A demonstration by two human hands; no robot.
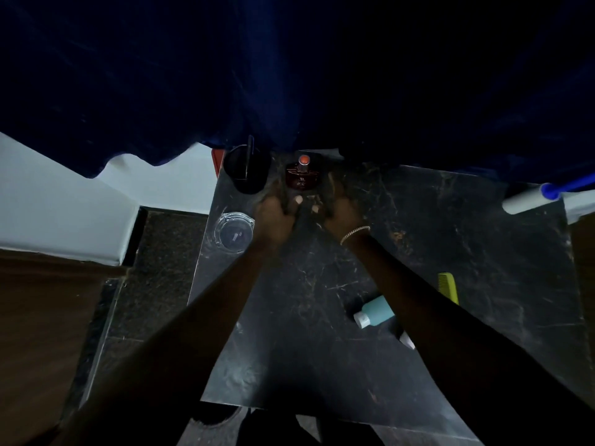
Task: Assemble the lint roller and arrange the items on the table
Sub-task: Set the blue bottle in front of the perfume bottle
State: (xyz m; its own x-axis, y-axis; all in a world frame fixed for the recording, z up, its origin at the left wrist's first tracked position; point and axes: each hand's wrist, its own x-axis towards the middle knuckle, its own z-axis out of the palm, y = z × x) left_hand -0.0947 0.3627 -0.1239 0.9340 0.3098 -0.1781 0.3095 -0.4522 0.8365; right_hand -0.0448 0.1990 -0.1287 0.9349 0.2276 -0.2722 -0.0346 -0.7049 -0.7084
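Observation:
The lint roller (528,197), a white roll on a blue handle, lies at the table's far right edge, away from both hands. My left hand (273,217) and my right hand (343,217) are side by side at the far middle of the dark marble table (450,239). Each grips the near edge of a dark, blurred tray (323,188), thumbs on top. A dark red perfume bottle (301,177) with an orange cap stands on the tray. My right wrist wears a thin bracelet.
A black cup (246,170) holding a pen stands left of the tray, with a glass ashtray (233,233) nearer me. A teal bottle (375,312) with a white cap lies on its side and a yellow-green comb (448,286) lies by my right forearm. A dark blue curtain hangs behind.

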